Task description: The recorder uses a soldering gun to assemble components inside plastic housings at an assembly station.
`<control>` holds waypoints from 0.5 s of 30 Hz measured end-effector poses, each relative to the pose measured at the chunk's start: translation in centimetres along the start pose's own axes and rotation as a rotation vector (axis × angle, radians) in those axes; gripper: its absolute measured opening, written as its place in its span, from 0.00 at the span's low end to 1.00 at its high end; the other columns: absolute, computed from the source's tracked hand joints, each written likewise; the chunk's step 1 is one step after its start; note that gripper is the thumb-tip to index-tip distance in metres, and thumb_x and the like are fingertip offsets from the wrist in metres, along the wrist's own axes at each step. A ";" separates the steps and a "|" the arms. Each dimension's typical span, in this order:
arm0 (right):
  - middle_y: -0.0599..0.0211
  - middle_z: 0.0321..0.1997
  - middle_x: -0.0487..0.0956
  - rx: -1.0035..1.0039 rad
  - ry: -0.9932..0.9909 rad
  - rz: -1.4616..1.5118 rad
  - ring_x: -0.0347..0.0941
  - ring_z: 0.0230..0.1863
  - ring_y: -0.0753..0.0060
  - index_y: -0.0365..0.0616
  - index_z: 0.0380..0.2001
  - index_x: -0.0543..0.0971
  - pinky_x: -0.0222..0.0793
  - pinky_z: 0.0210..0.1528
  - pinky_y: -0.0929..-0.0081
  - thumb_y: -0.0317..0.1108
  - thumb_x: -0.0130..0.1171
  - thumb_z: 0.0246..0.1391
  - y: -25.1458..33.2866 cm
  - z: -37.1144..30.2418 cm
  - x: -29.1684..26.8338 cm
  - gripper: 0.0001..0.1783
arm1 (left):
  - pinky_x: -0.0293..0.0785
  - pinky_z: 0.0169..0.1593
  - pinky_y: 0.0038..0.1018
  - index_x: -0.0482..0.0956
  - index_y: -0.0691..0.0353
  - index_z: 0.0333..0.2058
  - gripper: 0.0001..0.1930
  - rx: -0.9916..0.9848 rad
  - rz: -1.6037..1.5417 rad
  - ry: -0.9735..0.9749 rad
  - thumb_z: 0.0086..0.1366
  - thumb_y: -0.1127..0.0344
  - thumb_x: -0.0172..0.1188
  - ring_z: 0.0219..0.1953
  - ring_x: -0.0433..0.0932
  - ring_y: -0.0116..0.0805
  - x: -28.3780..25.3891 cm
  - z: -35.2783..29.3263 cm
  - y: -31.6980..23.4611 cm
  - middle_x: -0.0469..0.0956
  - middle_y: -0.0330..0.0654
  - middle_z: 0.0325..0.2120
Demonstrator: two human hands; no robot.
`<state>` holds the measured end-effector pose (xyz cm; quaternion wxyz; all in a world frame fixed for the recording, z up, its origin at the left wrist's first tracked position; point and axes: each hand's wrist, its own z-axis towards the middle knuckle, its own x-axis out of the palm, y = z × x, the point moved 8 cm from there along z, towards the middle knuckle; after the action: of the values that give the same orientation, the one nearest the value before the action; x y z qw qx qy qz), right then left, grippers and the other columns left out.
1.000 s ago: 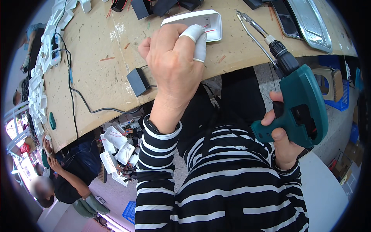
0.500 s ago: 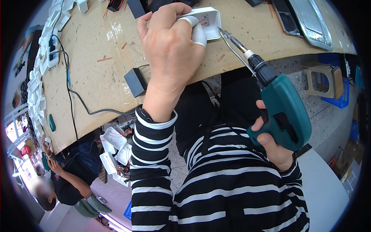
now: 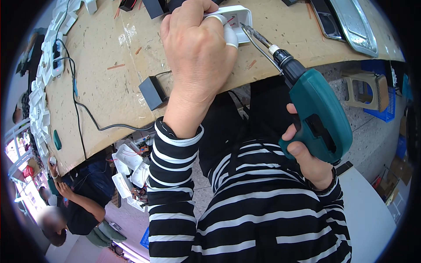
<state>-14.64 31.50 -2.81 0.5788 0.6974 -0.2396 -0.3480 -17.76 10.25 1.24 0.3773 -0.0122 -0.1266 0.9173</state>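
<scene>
My left hand (image 3: 195, 52), with white finger cots on two fingers, grips a white plastic case (image 3: 244, 14) on the table. Inside the case a bit of red wire (image 3: 231, 20) shows beside those covered fingers; the rest of its inside is hidden. Wrapped round the handle of a green soldering gun (image 3: 322, 116), my right hand (image 3: 307, 162) holds it tilted, with the tip up and to the left. A thin metal feed tube runs along the gun's barrel. The tip is at the open right side of the case; whether it touches anything inside, I cannot tell.
A black box (image 3: 152, 93) with a cable stands at the table's near edge, left of my wrist. Metal trays (image 3: 357, 28) lie at the right. White cases (image 3: 39, 109) line the left edge. A co-worker (image 3: 83, 206) sits at lower left; a stool (image 3: 366, 92) stands right.
The soldering gun has moved slightly up and to the left, its tip now further over the case. My left hand and the case have shifted a little up and right.
</scene>
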 end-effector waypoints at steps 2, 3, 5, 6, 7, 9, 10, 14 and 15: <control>0.53 0.55 0.68 -0.022 -0.002 -0.007 0.72 0.35 0.79 0.39 0.57 0.61 0.70 0.37 0.82 0.33 0.64 0.46 0.4 0.3 0.0 0.36 | 0.67 0.34 0.33 0.76 0.67 0.20 0.04 -0.007 -0.003 -0.002 0.41 0.77 0.59 0.30 0.71 0.43 -0.1 -0.7 0.4 0.74 0.45 0.28; 0.53 0.55 0.68 -0.022 -0.010 -0.001 0.72 0.35 0.79 0.39 0.57 0.61 0.70 0.37 0.82 0.32 0.64 0.47 0.5 0.4 0.0 0.36 | 0.67 0.34 0.33 0.75 0.67 0.20 0.04 -0.013 -0.006 -0.004 0.41 0.77 0.59 0.30 0.71 0.43 -0.1 -0.7 0.5 0.74 0.45 0.28; 0.52 0.55 0.68 -0.021 -0.019 0.002 0.72 0.35 0.79 0.39 0.57 0.60 0.70 0.37 0.82 0.32 0.64 0.47 0.6 0.7 -0.1 0.35 | 0.67 0.34 0.33 0.75 0.67 0.20 0.04 -0.015 0.008 0.003 0.41 0.77 0.59 0.30 0.71 0.43 0.0 -0.8 0.5 0.74 0.44 0.28; 0.52 0.55 0.68 -0.030 -0.020 -0.016 0.72 0.35 0.79 0.39 0.58 0.60 0.70 0.37 0.82 0.31 0.63 0.47 0.6 0.8 -0.1 0.35 | 0.67 0.35 0.33 0.75 0.67 0.20 0.04 -0.016 0.023 0.011 0.41 0.77 0.59 0.30 0.71 0.43 0.0 -0.9 0.5 0.74 0.44 0.28; 0.52 0.55 0.68 -0.040 -0.021 -0.035 0.72 0.35 0.79 0.39 0.58 0.60 0.70 0.37 0.82 0.31 0.63 0.47 0.7 0.9 -0.1 0.35 | 0.67 0.35 0.33 0.75 0.67 0.20 0.04 -0.017 0.022 0.010 0.41 0.77 0.59 0.30 0.71 0.43 0.1 -0.8 0.6 0.74 0.44 0.28; 0.53 0.55 0.68 -0.029 -0.024 -0.049 0.72 0.35 0.79 0.39 0.58 0.60 0.70 0.37 0.82 0.30 0.63 0.47 0.4 0.9 -0.1 0.35 | 0.66 0.35 0.33 0.75 0.67 0.20 0.04 0.025 0.040 -0.008 0.40 0.77 0.58 0.30 0.71 0.43 0.1 -0.6 0.2 0.73 0.44 0.27; 0.53 0.55 0.68 -0.018 -0.029 -0.062 0.71 0.35 0.79 0.39 0.58 0.60 0.70 0.38 0.82 0.30 0.62 0.48 0.2 0.9 -0.2 0.35 | 0.66 0.35 0.33 0.75 0.67 0.20 0.04 0.025 0.040 -0.008 0.40 0.77 0.58 0.30 0.71 0.43 0.2 -0.6 0.3 0.73 0.44 0.27; 0.53 0.54 0.68 -0.046 -0.023 -0.102 0.71 0.35 0.79 0.40 0.58 0.60 0.70 0.38 0.81 0.28 0.61 0.48 0.8 1.2 -0.1 0.34 | 0.66 0.35 0.32 0.75 0.67 0.20 0.04 0.040 0.048 -0.018 0.40 0.77 0.58 0.30 0.71 0.42 0.2 -0.7 0.3 0.73 0.43 0.27; 0.53 0.54 0.69 -0.045 -0.035 -0.086 0.71 0.35 0.79 0.40 0.57 0.61 0.70 0.38 0.82 0.28 0.61 0.48 0.8 1.3 -0.1 0.33 | 0.66 0.35 0.32 0.75 0.67 0.20 0.04 0.039 0.050 -0.019 0.40 0.77 0.58 0.30 0.71 0.42 0.2 -0.6 0.2 0.73 0.43 0.27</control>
<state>-15.63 30.58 -2.16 0.5745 0.6878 -0.2115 -0.3900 -17.97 10.35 0.58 0.3531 0.0008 -0.1119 0.9289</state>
